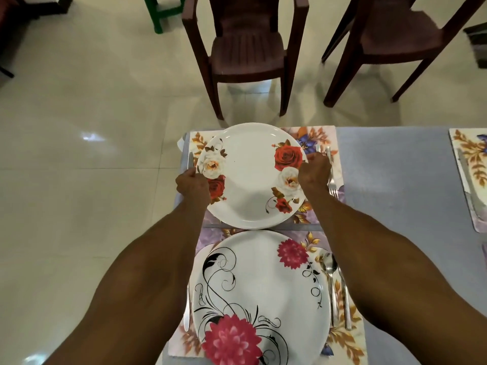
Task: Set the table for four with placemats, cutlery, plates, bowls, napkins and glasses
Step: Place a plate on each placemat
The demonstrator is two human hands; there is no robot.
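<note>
Gripping round white rose-patterned dinner plate [250, 175] by both rims: left hand [192, 184] curling on edge at 9 o'clock, right hand [313, 172] curling on edge at 3 o'clock. Lowering or squaring plate onto floral rectangular placemat [324, 138] at far table end, 12 o'clock of view; contact with mat not clear. Lying beside plate: steel fork [332, 184] at 3 o'clock, partly under right hand, knife [190, 160] at 9 o'clock by left hand. Sitting nearer, at 6 o'clock: second white plate with pink flowers and black swirls [261, 293], steel spoon [330, 275] to its right. Showing at 3 o'clock edge: third floral placemat [466, 151], no plate yet. Step: plates, roughly half done by judgement. Next: centring, releasing without knocking cutlery.
</note>
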